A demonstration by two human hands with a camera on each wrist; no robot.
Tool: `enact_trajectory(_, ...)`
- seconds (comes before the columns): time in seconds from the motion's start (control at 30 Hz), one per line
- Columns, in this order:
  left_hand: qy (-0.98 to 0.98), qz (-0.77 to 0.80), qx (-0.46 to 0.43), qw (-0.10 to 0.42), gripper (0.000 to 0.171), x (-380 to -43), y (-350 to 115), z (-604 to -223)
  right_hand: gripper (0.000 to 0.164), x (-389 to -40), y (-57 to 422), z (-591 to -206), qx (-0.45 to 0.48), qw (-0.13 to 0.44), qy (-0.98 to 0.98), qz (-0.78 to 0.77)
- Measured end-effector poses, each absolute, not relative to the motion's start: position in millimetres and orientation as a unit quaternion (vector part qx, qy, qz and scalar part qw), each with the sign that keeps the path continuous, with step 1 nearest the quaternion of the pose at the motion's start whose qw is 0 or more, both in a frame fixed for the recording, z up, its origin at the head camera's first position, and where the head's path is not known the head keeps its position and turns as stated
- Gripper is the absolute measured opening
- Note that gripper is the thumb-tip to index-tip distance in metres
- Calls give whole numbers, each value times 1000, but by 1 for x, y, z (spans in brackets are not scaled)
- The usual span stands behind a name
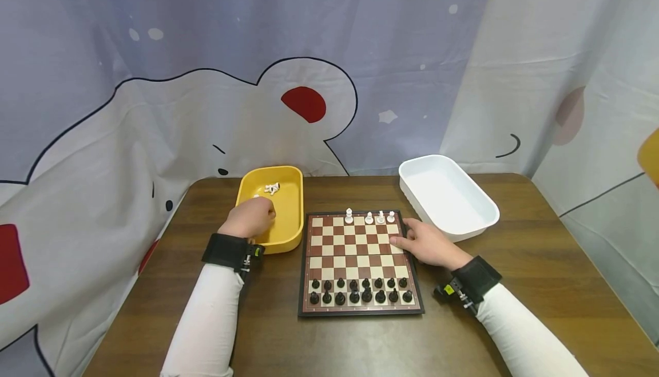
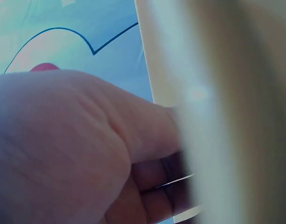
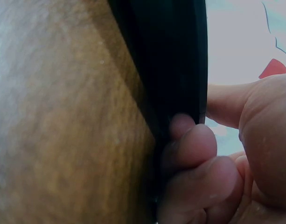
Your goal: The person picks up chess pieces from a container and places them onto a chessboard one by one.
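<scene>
My left hand (image 1: pixel 250 217) reaches over the near-left side of a yellow tray (image 1: pixel 294 217), its fingers bent down inside. In the left wrist view the tray's blurred wall hides the fingertips, so I cannot tell whether they hold a piece. White chess pieces (image 1: pixel 272 189) lie loose in the tray, beyond the hand. The right hand (image 1: pixel 429 243) grips the right edge of a chessboard (image 1: pixel 329 262), thumb on top and fingers against the black side (image 3: pixel 175 56). Several white pieces (image 1: pixel 369 218) stand along the far row; two rows of black pieces (image 1: pixel 366 295) fill the near side.
A white tray (image 1: pixel 448 194) stands at the back right, just beyond the right hand. All of this rests on a brown wooden table (image 1: pixel 268 320). A patterned curtain (image 1: pixel 391 68) hangs directly behind the table's far edge.
</scene>
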State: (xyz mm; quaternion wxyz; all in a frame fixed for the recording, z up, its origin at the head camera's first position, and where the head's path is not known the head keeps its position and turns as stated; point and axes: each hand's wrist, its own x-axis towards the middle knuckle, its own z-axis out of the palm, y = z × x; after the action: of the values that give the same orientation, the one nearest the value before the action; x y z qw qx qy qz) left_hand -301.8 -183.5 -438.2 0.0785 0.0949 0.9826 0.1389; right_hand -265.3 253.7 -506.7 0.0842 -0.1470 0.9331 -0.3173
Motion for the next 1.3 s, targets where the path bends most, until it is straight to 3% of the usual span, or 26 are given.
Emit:
enact_trajectory(0.3, 984, 139, 104, 39, 23, -304, -186, -437, 89, -265, 253, -506, -146, 83, 934, -316)
enact_trajectory(0.97, 942, 228, 193, -153, 22, -295, -151, -420, 88, -266, 254, -506, -148, 80, 935, -313)
enact_trajectory(1.3, 921, 246, 261, -149, 20, -280, -114, -419, 88, -266, 254, -506, -147, 81, 935, -312)
